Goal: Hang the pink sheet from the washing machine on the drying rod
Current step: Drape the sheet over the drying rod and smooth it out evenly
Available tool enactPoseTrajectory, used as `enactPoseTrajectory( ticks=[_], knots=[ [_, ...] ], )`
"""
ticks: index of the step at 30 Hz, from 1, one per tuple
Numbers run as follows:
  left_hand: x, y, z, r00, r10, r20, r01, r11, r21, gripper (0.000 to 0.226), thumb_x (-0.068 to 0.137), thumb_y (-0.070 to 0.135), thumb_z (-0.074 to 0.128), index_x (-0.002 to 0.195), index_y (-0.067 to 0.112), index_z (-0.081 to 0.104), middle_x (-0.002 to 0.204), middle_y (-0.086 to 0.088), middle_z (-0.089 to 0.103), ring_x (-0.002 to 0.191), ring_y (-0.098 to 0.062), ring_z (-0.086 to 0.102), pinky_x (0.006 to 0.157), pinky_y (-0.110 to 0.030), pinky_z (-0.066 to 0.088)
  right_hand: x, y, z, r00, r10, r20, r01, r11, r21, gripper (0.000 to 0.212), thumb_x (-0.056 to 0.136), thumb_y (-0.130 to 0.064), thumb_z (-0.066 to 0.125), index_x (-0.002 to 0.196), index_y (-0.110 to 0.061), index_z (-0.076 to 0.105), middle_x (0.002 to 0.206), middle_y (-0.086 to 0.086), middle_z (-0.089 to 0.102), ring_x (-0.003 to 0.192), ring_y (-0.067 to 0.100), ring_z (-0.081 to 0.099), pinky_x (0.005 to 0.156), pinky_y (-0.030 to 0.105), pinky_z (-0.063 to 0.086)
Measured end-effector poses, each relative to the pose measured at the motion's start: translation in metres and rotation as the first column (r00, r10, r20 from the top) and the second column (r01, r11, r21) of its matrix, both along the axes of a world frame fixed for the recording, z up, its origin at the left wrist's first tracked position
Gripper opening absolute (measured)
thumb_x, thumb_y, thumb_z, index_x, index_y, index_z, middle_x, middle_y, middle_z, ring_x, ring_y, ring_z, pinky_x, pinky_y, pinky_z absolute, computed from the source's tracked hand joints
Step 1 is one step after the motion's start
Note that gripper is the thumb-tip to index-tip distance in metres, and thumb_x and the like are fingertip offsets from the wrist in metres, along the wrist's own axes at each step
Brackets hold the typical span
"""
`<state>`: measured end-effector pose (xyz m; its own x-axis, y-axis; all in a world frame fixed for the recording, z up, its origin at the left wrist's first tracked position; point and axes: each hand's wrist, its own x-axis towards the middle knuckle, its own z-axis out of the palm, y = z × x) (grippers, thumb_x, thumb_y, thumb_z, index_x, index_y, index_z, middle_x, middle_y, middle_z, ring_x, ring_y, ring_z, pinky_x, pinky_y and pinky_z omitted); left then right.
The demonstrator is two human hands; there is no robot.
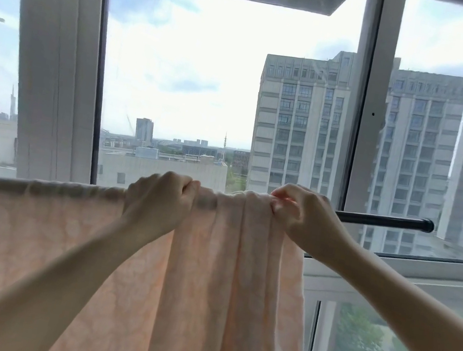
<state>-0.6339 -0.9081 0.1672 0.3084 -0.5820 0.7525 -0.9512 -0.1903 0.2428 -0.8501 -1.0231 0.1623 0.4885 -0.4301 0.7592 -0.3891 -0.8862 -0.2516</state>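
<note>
The pink sheet [28,232] hangs draped over the black drying rod [386,221], spread flat on the left and bunched in folds in the middle. Only the rod's right end shows bare, ending in a black cap; the rest is hidden under the cloth. My left hand [157,202] grips the top fold of the sheet on the rod. My right hand [303,216] pinches the bunched right edge of the sheet at the rod, a short way from the left hand.
Large windows with white frames [56,57] stand right behind the rod, with tall buildings outside. A white sill [424,268] runs below the rod on the right, with lower glass panes beneath it.
</note>
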Motion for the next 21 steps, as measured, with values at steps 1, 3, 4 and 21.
enactPoseTrajectory(
  ticks=[1, 3, 4, 21],
  knots=[
    [-0.002, 0.0, 0.001, 1.0, 0.013, -0.015, -0.013, 1.0, -0.002, 0.048, 0.101, 0.036, 0.04, 0.06, 0.015, 0.052, 0.056, 0.001, 0.058, 0.058, -0.019, 0.057, 0.063, -0.031, 0.043, -0.001, 0.0, -0.001, 1.0, 0.004, 0.009, -0.004, 1.0, -0.007, 0.016, 0.093, -0.024, 0.06, 0.106, -0.019, 0.068, 0.094, -0.014, 0.066, 0.086, -0.001, 0.06, 0.073, 0.004, 0.043],
    [-0.007, 0.001, 0.001, 1.0, 0.004, -0.031, -0.005, 1.0, -0.031, 0.039, 0.1, 0.034, 0.042, 0.072, 0.016, 0.062, 0.069, 0.002, 0.067, 0.067, -0.021, 0.063, 0.064, -0.03, 0.043, -0.002, -0.001, -0.002, 0.999, 0.015, 0.051, -0.014, 1.0, -0.021, 0.015, 0.092, -0.028, 0.062, 0.103, -0.021, 0.07, 0.091, -0.015, 0.068, 0.083, -0.004, 0.061, 0.075, 0.005, 0.044],
    [-0.012, 0.002, 0.0, 0.999, -0.044, -0.033, 0.041, 0.997, -0.061, 0.033, 0.1, 0.035, 0.043, 0.084, 0.019, 0.067, 0.081, 0.005, 0.07, 0.076, -0.02, 0.066, 0.068, -0.031, 0.046, -0.002, -0.001, -0.001, 0.997, 0.017, 0.073, -0.015, 1.0, -0.027, 0.013, 0.092, -0.027, 0.063, 0.1, -0.022, 0.071, 0.089, -0.015, 0.068, 0.081, -0.006, 0.061, 0.074, 0.005, 0.044],
    [-0.03, -0.013, 0.025, 0.977, 0.016, -0.212, -0.091, 0.934, -0.347, 0.023, 0.095, 0.028, 0.053, 0.078, 0.014, 0.061, 0.075, -0.003, 0.066, 0.077, -0.028, 0.062, 0.072, -0.037, 0.051, -0.027, -0.044, 0.052, 0.967, -0.029, 0.253, 0.026, 1.0, 0.016, 0.016, 0.094, -0.011, 0.057, 0.098, -0.006, 0.072, 0.087, 0.001, 0.07, 0.068, 0.0, 0.056, 0.059, 0.005, 0.038]
  ],
)
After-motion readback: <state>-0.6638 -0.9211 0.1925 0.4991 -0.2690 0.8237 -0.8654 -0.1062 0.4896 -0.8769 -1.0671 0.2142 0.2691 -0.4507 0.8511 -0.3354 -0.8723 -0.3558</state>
